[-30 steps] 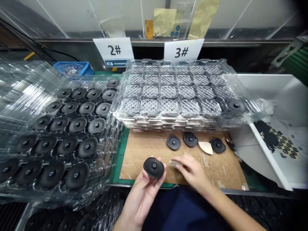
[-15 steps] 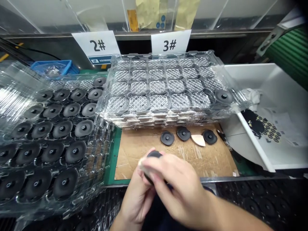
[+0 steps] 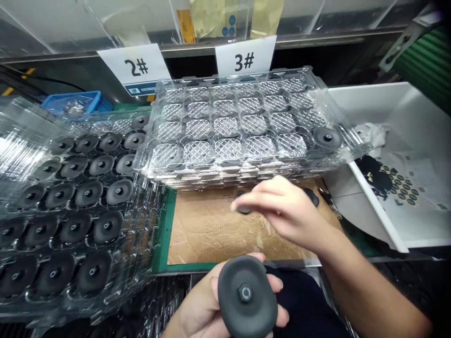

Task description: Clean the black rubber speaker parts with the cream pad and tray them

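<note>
My left hand [image 3: 200, 305] is closed around the rim of a black rounded-square disc [image 3: 246, 310] with a small metal-tipped post in its centre, its dished face up. My right hand [image 3: 282, 211] hovers over the cardboard sheet [image 3: 200, 230], palm down, fingers stretched to the left, with nothing seen in them. Partly behind its fingertips lies a similar black disc [image 3: 243, 206]. Another black disc [image 3: 312, 197] shows just past the wrist side of that hand. What lies on the cardboard directly beneath the hand is hidden.
A stack of clear plastic trays [image 3: 211, 162] stands behind the cardboard, one disc [image 3: 327, 137] in its right front pocket. At left, another clear tray [image 3: 134, 230] holds rows of discs. A white bin [image 3: 377, 211] at right contains small black pieces. Behind stands a blue basket [image 3: 95, 104].
My right hand has left the disc and moved up and right over the cardboard. My left hand has come lower and nearer, turning the disc's dished face into view.
</note>
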